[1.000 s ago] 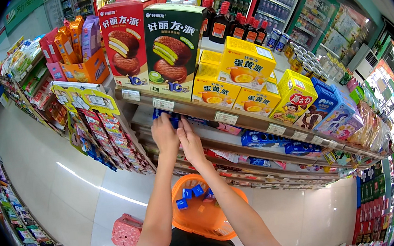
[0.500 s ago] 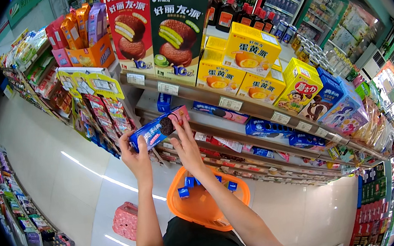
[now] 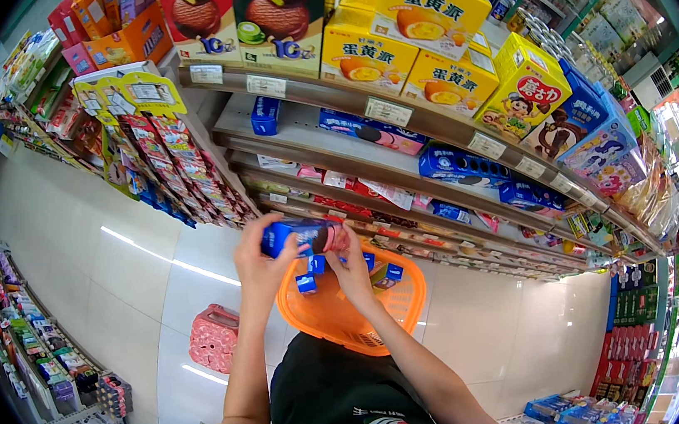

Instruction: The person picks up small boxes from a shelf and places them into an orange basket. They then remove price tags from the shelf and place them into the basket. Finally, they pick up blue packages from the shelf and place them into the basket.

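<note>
Between my two hands is a blue and pink cookie box (image 3: 299,235), held level above the orange basket (image 3: 330,312). My left hand (image 3: 258,259) is closed around its blue end, thumb across the front. Fingers of my right hand (image 3: 351,268) grip the pink end. Several small blue packs (image 3: 307,283) lie in the basket, partly covered by my right hand and the box. On the shelf beyond, a blue pack (image 3: 266,115) stands at the left, and a blue and pink cookie box (image 3: 370,130) lies farther right.
Yellow boxes (image 3: 368,56) are stacked on the upper shelf, beside large red and green boxes. Price tags line the shelf edge (image 3: 318,97). A rack of hanging snack packets (image 3: 170,160) borders the shelf's left end. A pink patterned stool (image 3: 214,337) stands on the floor left of the basket.
Both hands have lowered the cookie box from in front of the shelf to over the basket, and its pink end has dipped. The head view has tilted downward.
</note>
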`<state>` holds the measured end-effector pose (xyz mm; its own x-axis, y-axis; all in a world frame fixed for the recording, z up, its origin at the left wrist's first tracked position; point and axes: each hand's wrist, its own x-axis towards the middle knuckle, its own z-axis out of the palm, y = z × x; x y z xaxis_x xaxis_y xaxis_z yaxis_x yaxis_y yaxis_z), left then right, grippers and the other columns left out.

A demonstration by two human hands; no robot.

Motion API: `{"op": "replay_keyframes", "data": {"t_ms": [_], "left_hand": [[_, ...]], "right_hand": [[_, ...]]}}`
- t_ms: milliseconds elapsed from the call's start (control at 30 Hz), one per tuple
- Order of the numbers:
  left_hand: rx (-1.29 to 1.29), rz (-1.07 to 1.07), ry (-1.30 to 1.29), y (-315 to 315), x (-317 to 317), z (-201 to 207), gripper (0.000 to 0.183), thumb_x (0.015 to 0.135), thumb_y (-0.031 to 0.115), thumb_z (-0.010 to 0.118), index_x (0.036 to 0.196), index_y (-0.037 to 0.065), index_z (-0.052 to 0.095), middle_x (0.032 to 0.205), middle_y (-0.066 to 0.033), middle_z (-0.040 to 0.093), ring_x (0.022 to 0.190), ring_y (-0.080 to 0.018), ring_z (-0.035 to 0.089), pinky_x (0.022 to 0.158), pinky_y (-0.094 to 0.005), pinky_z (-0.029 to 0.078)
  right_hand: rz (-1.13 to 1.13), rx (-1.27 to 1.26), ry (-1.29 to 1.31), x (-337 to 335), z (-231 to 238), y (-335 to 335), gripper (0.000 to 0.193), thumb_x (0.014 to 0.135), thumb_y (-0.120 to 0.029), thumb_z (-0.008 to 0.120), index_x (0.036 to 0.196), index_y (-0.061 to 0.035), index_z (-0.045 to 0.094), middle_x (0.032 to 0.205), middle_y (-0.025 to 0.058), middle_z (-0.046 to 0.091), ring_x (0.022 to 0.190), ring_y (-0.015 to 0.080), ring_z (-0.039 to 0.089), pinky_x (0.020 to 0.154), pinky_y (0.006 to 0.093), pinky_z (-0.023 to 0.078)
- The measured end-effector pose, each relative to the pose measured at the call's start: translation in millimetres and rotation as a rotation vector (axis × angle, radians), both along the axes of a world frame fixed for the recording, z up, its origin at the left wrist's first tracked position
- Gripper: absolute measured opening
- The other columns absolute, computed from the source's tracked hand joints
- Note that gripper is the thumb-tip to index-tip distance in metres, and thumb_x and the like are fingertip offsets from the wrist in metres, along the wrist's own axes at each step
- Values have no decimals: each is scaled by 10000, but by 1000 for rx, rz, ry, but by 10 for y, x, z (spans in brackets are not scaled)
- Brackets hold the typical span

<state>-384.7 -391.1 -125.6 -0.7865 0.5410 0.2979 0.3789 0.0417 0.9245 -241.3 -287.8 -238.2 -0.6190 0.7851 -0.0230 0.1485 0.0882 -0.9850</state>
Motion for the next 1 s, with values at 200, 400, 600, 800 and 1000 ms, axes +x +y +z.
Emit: {"op": "replay_keyframes", "data": {"t_ms": [200,400,600,800,1000], "left_hand": [[-305,-350,168,234,470,-469,567,750,161,864,1256,73,624,1173,-171,673,987,-372,694,837,-411,581],[-466,-641,261,386,902,-1492,632,739,232,845,1310,111,602,1157,-128,654,1075,-345,666,877,-456,552],[-571,-763,325,541,1119,-2306,665,728,212,852,1335,115,597,1247,-121,596,1154,-340,623,901,-443,573],[-759,-861,338,766,1160,-2632,678,751,205,843,1375,124,590,1287,-105,575,1217,-344,584,966,-431,547],[-871,-902,465,826,1168,-2931,723,751,130,818,1421,135,548,1328,-107,559,1265,-348,556,971,-429,561]], "right_hand": [[-94,-12,-189,608,-1382,-243,704,989,-165,681,1558,-41,285,1285,159,586,1124,288,668,866,367,559],[-256,-519,-72,899,-2175,-437,674,909,-87,676,1498,-20,357,1183,135,665,994,197,684,722,301,569],[-322,-804,-223,1019,-1934,-272,580,907,-115,657,1437,-85,424,1216,72,640,974,146,658,720,273,559],[-260,-898,-234,1108,-2070,-194,644,856,-29,596,1447,-136,364,1203,36,602,1045,166,615,778,319,554],[-287,-922,-225,1097,-2055,-182,621,905,-100,599,1475,-166,363,1321,74,572,1127,196,641,860,375,566]]}}
